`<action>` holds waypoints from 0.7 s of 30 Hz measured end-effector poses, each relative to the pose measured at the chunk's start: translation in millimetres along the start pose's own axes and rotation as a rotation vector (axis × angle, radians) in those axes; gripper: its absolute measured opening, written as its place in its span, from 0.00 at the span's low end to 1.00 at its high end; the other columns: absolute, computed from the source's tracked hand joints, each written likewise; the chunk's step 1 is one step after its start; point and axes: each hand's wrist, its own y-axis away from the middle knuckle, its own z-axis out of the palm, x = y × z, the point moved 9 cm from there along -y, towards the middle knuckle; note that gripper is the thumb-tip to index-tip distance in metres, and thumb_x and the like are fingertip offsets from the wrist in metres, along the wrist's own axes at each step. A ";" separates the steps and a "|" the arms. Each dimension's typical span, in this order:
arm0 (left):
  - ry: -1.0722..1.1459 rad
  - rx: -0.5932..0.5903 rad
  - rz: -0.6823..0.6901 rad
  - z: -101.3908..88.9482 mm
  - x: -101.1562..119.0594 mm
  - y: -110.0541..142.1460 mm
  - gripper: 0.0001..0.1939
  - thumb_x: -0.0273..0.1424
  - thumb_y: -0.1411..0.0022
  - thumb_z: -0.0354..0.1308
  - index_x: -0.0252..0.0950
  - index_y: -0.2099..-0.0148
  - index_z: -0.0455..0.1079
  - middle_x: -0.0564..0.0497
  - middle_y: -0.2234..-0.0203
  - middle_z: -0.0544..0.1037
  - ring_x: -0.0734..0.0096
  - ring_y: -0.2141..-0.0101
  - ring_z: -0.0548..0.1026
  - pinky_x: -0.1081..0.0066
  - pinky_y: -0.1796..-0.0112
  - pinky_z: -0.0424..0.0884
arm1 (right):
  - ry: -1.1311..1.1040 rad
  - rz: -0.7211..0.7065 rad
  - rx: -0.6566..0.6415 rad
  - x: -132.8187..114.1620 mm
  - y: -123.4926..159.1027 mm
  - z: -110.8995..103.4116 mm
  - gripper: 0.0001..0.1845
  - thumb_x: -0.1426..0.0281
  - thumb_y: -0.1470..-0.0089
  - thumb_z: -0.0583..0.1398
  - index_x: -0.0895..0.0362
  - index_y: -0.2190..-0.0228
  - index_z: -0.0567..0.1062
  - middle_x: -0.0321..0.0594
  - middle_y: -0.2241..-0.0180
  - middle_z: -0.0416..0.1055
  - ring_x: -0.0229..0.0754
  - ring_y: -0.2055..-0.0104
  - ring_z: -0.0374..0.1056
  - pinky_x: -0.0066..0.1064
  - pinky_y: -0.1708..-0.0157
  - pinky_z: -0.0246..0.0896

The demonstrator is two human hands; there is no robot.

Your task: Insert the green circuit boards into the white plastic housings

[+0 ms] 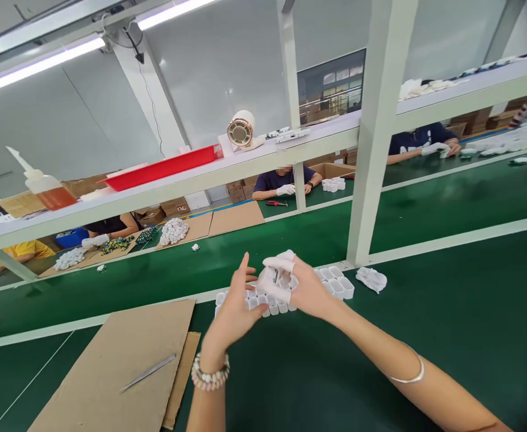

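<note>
The thumb and fingers of the right hand [308,288], tipped in thin white finger covers, close on a small, smooth white piece [269,277] (its details are blurred). The left hand [234,306] has bare fingers, spread open just beside the piece; whether they touch it I cannot tell. Both hands are above rows of white plastic cups [344,288], angular and open-topped, joined side by side. Round, pale beads [209,379] circle the left wrist, and a thin metal bangle [419,375] the right forearm. Right of the cups lies crumpled white cloth [371,279] on the smooth green table [380,372]. To the left, slim metal tweezers [147,374] lie on flat brown cardboard [114,354]. Beyond, a red tray [164,170] sits on the raised shelf [263,157].
</note>
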 end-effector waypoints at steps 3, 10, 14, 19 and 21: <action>-0.446 -0.052 -0.288 -37.6 -60.7 6.4 0.32 0.28 0.40 0.55 0.48 0.35 0.53 0.48 0.35 0.52 0.58 0.36 0.51 0.61 0.40 0.55 | 0.346 0.189 -0.128 62.0 -30.0 -3.4 0.23 0.71 0.47 0.62 0.55 0.48 0.69 0.43 0.55 0.67 0.41 0.58 0.67 0.32 0.56 0.66; -0.453 -0.247 -0.732 -64.1 -170.0 34.9 0.31 0.24 0.59 0.67 0.38 0.50 0.68 0.45 0.56 0.76 0.58 0.59 0.77 0.69 0.63 0.72 | 0.688 0.545 -0.294 198.7 -49.8 -24.7 0.17 0.65 0.39 0.59 0.61 0.52 0.70 0.46 0.52 0.69 0.45 0.54 0.69 0.41 0.56 0.68; -0.414 -0.362 -0.758 -44.1 -196.7 32.4 0.23 0.25 0.60 0.67 0.39 0.59 0.69 0.55 0.71 0.76 0.66 0.70 0.77 0.75 0.74 0.66 | 0.864 0.655 -0.352 236.5 -42.0 -28.6 0.18 0.65 0.39 0.59 0.60 0.50 0.70 0.46 0.50 0.68 0.46 0.52 0.68 0.44 0.54 0.67; -0.411 -0.418 -0.760 -30.1 -216.2 26.3 0.16 0.22 0.57 0.65 0.37 0.64 0.68 0.59 0.78 0.73 0.70 0.73 0.75 0.76 0.74 0.65 | 0.924 0.614 -0.451 254.8 -55.3 -9.8 0.18 0.65 0.39 0.59 0.59 0.50 0.69 0.46 0.49 0.67 0.47 0.51 0.67 0.45 0.53 0.67; -0.415 -0.430 -0.768 -28.3 -220.2 26.5 0.16 0.21 0.55 0.64 0.36 0.62 0.68 0.58 0.78 0.73 0.72 0.73 0.74 0.75 0.73 0.66 | 0.917 0.591 -0.490 257.4 -60.1 0.4 0.18 0.64 0.39 0.59 0.59 0.50 0.69 0.45 0.49 0.67 0.46 0.51 0.68 0.45 0.53 0.67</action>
